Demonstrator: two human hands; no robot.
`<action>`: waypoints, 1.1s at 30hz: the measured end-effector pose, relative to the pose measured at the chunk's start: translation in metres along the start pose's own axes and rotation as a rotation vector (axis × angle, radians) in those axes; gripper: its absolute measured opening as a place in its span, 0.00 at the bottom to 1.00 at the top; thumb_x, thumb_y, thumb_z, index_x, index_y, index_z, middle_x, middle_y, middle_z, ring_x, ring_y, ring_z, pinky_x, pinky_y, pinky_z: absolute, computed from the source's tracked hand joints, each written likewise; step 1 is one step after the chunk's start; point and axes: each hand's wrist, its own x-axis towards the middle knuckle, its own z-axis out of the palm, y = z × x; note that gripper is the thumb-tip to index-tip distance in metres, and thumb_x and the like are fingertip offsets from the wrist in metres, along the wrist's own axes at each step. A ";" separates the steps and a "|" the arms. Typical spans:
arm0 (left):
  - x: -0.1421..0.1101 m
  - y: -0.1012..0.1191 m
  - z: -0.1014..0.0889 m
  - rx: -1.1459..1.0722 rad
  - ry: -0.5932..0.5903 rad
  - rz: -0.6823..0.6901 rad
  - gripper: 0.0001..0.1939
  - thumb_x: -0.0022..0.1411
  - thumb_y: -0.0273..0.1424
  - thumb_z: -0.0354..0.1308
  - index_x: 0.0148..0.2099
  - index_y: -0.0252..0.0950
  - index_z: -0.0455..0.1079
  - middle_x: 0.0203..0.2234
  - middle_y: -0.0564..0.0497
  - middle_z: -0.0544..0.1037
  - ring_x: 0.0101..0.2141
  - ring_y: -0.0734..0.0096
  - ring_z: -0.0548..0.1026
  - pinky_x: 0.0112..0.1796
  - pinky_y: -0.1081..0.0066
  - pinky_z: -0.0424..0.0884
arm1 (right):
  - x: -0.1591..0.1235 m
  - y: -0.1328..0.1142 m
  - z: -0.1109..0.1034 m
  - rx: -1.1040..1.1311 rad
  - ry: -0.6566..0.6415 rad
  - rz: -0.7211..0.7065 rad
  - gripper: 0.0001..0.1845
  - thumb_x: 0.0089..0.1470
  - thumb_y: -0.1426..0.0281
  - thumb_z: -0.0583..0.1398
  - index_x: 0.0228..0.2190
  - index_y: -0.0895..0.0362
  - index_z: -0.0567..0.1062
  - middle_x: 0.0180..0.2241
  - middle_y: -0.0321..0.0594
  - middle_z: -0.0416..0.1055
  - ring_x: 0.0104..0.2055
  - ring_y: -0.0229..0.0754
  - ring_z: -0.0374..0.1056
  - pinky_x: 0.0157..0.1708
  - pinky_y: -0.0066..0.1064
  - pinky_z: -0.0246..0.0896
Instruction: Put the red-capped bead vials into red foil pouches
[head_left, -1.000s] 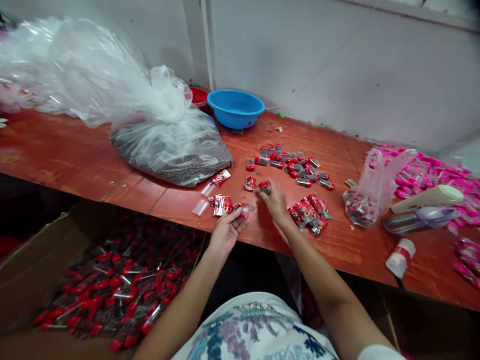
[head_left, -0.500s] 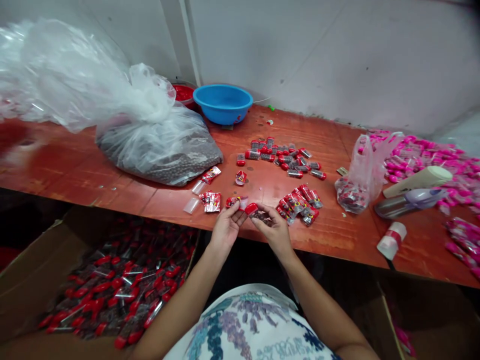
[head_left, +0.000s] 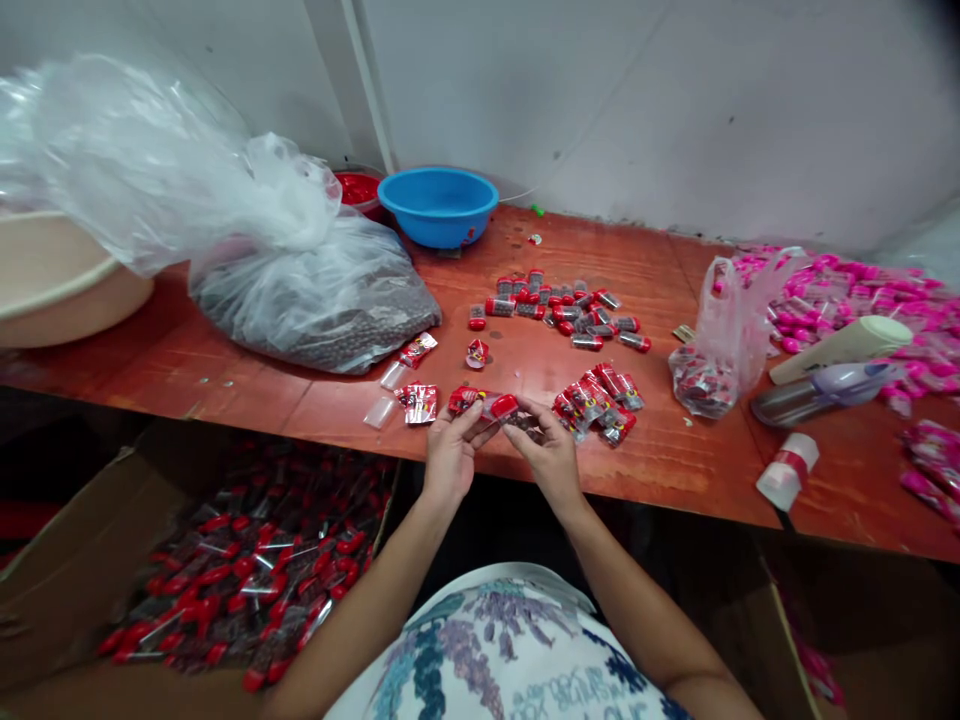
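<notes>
My left hand (head_left: 452, 455) is closed on a small red printed packet (head_left: 465, 400) with a clear end. Against its clear end, my right hand (head_left: 550, 448) grips a small clear tube with a red cap (head_left: 504, 406) and dark contents; my fingers partly hide the tube. Just right of my right hand lies a pile of similar red packets (head_left: 598, 400). Left of my left hand are more printed packets (head_left: 420, 402) and an empty clear sleeve (head_left: 380, 411). A single red wrapped piece (head_left: 477, 353) lies beyond my hands, and several red-capped tubes (head_left: 559, 306) farther back.
At left, a plastic sack of dark beads (head_left: 322, 300) stands near a beige basin (head_left: 75, 290). A blue basin (head_left: 439, 205) is by the wall. Bottle (head_left: 817, 395), plastic bag (head_left: 712, 370), roll (head_left: 789, 470) and pink items (head_left: 847, 300) lie right. Below-left, a carton (head_left: 67, 540) holds red-capped tubes.
The packet in my left hand and the capped tube in my right have come closer together. At far left, a beige basin has come into view where there was a reddish blur.
</notes>
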 end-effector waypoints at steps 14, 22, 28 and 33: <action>-0.005 0.006 0.004 0.070 -0.054 0.090 0.17 0.45 0.28 0.68 0.39 0.34 0.71 0.33 0.50 0.80 0.33 0.66 0.78 0.39 0.61 0.74 | -0.004 -0.008 0.005 0.035 0.049 0.006 0.22 0.50 0.67 0.63 0.49 0.52 0.72 0.43 0.41 0.73 0.42 0.42 0.70 0.45 0.36 0.66; -0.007 0.012 0.005 0.096 -0.100 0.121 0.18 0.46 0.28 0.68 0.41 0.35 0.71 0.34 0.51 0.80 0.34 0.70 0.78 0.38 0.69 0.73 | -0.002 -0.007 0.001 0.086 -0.072 0.056 0.23 0.48 0.66 0.65 0.48 0.50 0.73 0.43 0.38 0.72 0.42 0.42 0.69 0.43 0.35 0.67; -0.008 0.011 0.006 0.129 -0.117 0.143 0.17 0.43 0.25 0.69 0.37 0.35 0.71 0.30 0.53 0.79 0.31 0.74 0.76 0.38 0.72 0.71 | -0.002 -0.006 0.003 0.098 -0.077 0.057 0.22 0.46 0.67 0.66 0.45 0.51 0.74 0.42 0.39 0.73 0.44 0.43 0.70 0.46 0.36 0.66; -0.008 0.009 0.004 0.170 -0.116 0.263 0.17 0.42 0.25 0.69 0.38 0.35 0.72 0.31 0.54 0.78 0.33 0.74 0.75 0.40 0.71 0.71 | -0.005 -0.013 0.003 -0.060 -0.067 -0.063 0.16 0.49 0.68 0.64 0.43 0.51 0.75 0.39 0.39 0.72 0.41 0.41 0.70 0.43 0.34 0.66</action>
